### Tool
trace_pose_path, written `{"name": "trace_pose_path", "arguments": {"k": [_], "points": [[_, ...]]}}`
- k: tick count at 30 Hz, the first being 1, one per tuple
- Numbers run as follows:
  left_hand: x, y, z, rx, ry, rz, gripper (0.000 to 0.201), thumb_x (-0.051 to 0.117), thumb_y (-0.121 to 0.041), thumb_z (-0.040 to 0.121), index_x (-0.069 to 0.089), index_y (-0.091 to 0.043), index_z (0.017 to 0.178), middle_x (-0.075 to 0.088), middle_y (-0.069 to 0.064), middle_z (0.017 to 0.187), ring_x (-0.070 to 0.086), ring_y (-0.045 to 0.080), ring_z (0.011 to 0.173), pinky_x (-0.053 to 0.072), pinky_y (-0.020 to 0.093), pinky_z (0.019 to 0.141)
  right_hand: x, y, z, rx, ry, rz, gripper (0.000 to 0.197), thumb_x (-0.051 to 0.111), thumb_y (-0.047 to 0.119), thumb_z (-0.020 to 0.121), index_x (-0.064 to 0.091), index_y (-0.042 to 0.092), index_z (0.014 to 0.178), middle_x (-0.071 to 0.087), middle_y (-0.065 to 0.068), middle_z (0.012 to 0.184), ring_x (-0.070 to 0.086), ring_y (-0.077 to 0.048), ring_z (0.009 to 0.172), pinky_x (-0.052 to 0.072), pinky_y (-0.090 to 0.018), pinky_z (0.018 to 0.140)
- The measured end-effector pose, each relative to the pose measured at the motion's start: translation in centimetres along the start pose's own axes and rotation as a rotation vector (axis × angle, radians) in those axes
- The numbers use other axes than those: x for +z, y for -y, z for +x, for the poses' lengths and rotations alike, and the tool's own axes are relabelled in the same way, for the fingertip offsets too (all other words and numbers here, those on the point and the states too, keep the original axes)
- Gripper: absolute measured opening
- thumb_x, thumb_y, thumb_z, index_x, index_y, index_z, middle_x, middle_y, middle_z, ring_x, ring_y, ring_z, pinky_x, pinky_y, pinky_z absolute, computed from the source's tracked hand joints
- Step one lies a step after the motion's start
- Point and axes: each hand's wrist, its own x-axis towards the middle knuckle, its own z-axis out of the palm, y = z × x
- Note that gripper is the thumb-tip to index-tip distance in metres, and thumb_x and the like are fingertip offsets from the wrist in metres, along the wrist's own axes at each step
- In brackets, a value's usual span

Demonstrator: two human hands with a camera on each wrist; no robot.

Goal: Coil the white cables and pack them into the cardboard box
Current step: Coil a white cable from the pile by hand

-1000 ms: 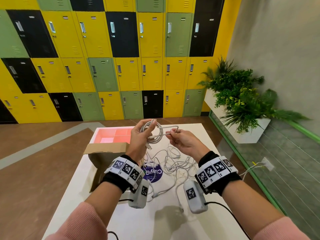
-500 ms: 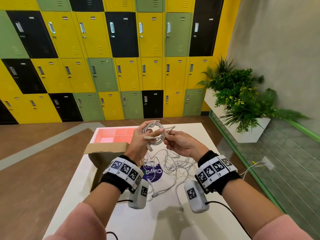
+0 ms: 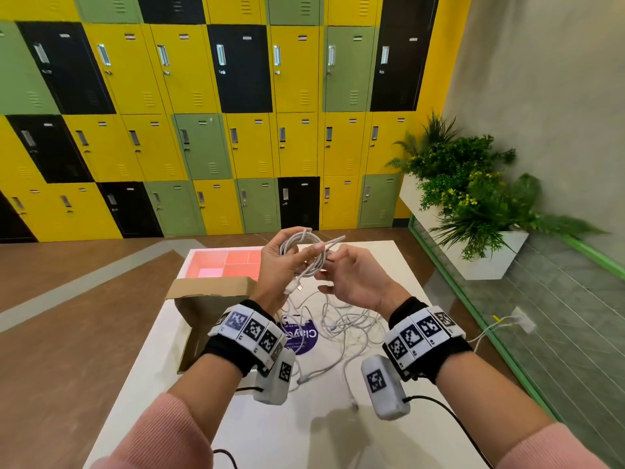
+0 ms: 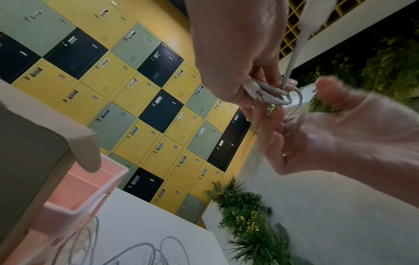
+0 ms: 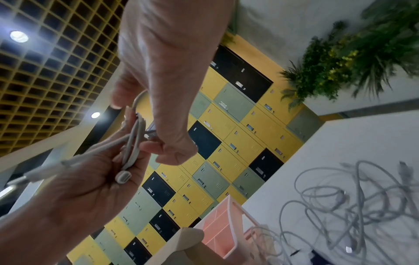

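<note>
My left hand (image 3: 287, 262) holds a small coil of white cable (image 3: 301, 252) up above the table, thumb pressed across its turns; a connector hangs below the palm (image 5: 123, 176). My right hand (image 3: 351, 279) sits close against the coil, its fingertips (image 5: 118, 100) pinching a turn of the same cable (image 4: 294, 100). The cable's tail end (image 3: 334, 240) sticks out up and to the right. A tangle of loose white cables (image 3: 348, 326) lies on the white table under my hands. The open cardboard box (image 3: 203, 299) stands at the table's left edge, behind my left wrist.
A pink divided tray (image 3: 230, 262) sits beyond the box at the table's far end. A purple round sticker (image 3: 299, 335) lies under the cables. Lockers fill the back wall; a white planter with greenery (image 3: 473, 204) stands to the right by a green-framed glass rail.
My right hand has come in from the right to the coil. The tail that it held stretched out is shorter and now lies across the coil.
</note>
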Motion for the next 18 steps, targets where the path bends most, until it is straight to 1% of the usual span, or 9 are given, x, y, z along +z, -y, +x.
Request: {"name": "trace_pose_path", "arguments": {"k": [2, 4, 6, 8, 10, 12, 14, 15, 18], "points": [[0.2, -0.1, -0.3, 0.008, 0.031, 0.003, 0.03, 0.072, 0.004, 0.075, 0.061, -0.006, 0.101, 0.059, -0.002, 0.057, 0.054, 0.006, 0.047, 0.047, 0.018, 0.046, 0.4, 0.0, 0.1, -0.015, -0.023, -0.22, 0.036, 0.049, 0.011, 0.074, 0.056, 0.017, 0.109, 0.057, -0.002, 0.094, 0.048, -0.009, 0.077, 0.036, -0.027, 0.07], [0.3, 0.0, -0.5, 0.005, 0.061, -0.026, 0.033, 0.073, 0.003, 0.071, 0.061, -0.007, 0.101, 0.067, -0.001, 0.068, 0.063, 0.01, 0.057, 0.052, 0.022, 0.053, 0.7, 0.0, 0.3, -0.028, -0.062, -0.385, 0.037, 0.056, 0.011, 0.079, 0.054, 0.016, 0.115, 0.055, -0.006, 0.102, 0.048, -0.015, 0.09, 0.037, -0.027, 0.071], [0.2, 0.1, -0.6, -0.001, 0.057, -0.037, 0.035, 0.076, -0.002, 0.066, 0.063, -0.01, 0.098, 0.069, 0.003, 0.079, 0.067, 0.017, 0.07, 0.056, 0.029, 0.06, 0.7, 0.1, 0.3, -0.034, -0.094, -0.43, 0.037, 0.062, 0.007, 0.086, 0.052, 0.012, 0.121, 0.057, -0.006, 0.103, 0.049, -0.02, 0.098, 0.037, -0.028, 0.072], [0.3, 0.3, -0.6, -0.004, 0.034, -0.008, 0.036, 0.077, -0.004, 0.064, 0.064, -0.013, 0.096, 0.068, 0.003, 0.082, 0.066, 0.019, 0.073, 0.056, 0.032, 0.062, 0.7, 0.1, 0.1, -0.039, -0.108, -0.445, 0.036, 0.059, 0.0, 0.088, 0.051, 0.009, 0.123, 0.06, -0.002, 0.097, 0.055, -0.017, 0.096, 0.04, -0.027, 0.073], [0.3, 0.3, -0.6, 0.009, -0.001, 0.018, 0.036, 0.079, -0.006, 0.063, 0.066, -0.015, 0.095, 0.066, 0.003, 0.081, 0.06, 0.021, 0.07, 0.054, 0.032, 0.06, 1.0, 0.3, 0.1, -0.049, -0.125, -0.495, 0.037, 0.059, -0.004, 0.088, 0.051, 0.004, 0.123, 0.061, -0.002, 0.093, 0.059, -0.014, 0.092, 0.045, -0.026, 0.073], [0.1, 0.5, -0.6, 0.014, -0.043, 0.031, 0.037, 0.08, -0.004, 0.065, 0.065, -0.013, 0.098, 0.062, -0.001, 0.071, 0.051, 0.021, 0.062, 0.05, 0.029, 0.055, 1.4, 0.5, 0.0, -0.059, -0.187, -0.541, 0.043, 0.062, -0.006, 0.085, 0.049, 0.0, 0.125, 0.06, -0.005, 0.092, 0.061, -0.015, 0.087, 0.051, -0.023, 0.07], [-0.1, 0.6, -0.5, 0.012, -0.098, 0.041, 0.036, 0.079, 0.001, 0.069, 0.063, -0.009, 0.1, 0.055, -0.009, 0.055, 0.044, 0.012, 0.051, 0.044, 0.024, 0.049, 1.4, 0.8, -0.1, -0.054, -0.264, -0.568, 0.05, 0.065, -0.008, 0.081, 0.046, 0.001, 0.126, 0.058, -0.009, 0.089, 0.061, -0.016, 0.079, 0.053, -0.021, 0.064], [-0.3, 0.7, -0.5, 0.013, -0.123, 0.047, 0.036, 0.079, 0.0, 0.068, 0.064, -0.011, 0.099, 0.053, -0.009, 0.053, 0.042, 0.011, 0.051, 0.042, 0.024, 0.048, 1.3, 0.8, -0.2, -0.04, -0.283, -0.568, 0.052, 0.067, -0.009, 0.079, 0.045, 0.001, 0.126, 0.058, -0.01, 0.088, 0.062, -0.017, 0.076, 0.054, -0.022, 0.063], [-1.3, 0.7, -0.3, 0.038, -0.189, 0.046, 0.035, 0.084, -0.01, 0.063, 0.067, -0.022, 0.091, 0.053, 0.006, 0.066, 0.041, 0.022, 0.064, 0.041, 0.027, 0.054, 0.9, 1.0, -0.7, 0.045, -0.249, -0.568, 0.054, 0.071, -0.009, 0.076, 0.044, 0.0, 0.122, 0.06, -0.012, 0.084, 0.063, -0.019, 0.073, 0.055, -0.026, 0.064]]}}
